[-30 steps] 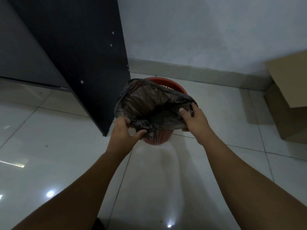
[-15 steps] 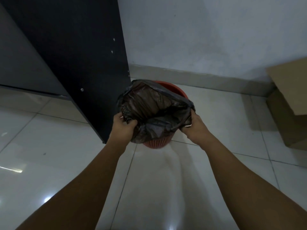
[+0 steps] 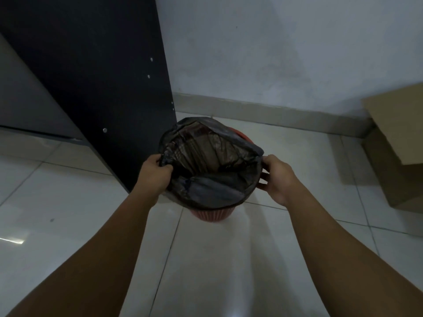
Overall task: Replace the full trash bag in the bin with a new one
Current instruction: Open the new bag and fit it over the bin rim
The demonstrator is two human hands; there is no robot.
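Stretching the mouth of the black bag (image 3: pixel 212 170) over the red bin (image 3: pixel 212 215) is my job right now. The bin stands on the floor (image 3: pixel 68 202), just beside the corner of the dark cabinet (image 3: pixel 91 76) and near the wall. A cardboard box (image 3: pixel 398 152) sits well apart, by the right edge of the floor.

My left hand (image 3: pixel 153 175) is closed tight on a bunch of the bag's left edge. My right hand (image 3: pixel 278 177) is pinching the right edge, with its fingers curled down the outside of the bin.

The near side of the bag looks folded over the rim already. At the far right a bit of red rim (image 3: pixel 246 136) peeks out, so I think that side is not covered yet.

To do this well, I would pull both hands apart gently so the mouth stays wide. Then I would slide the edge down evenly all around, and walk my hands to the far side. The bag is thin, so a hard tug could rip it. The bin looks light, so it could tip or scoot on the shiny floor. I would press down a little while I pull. I cannot tell if the bag reaches the bottom inside.
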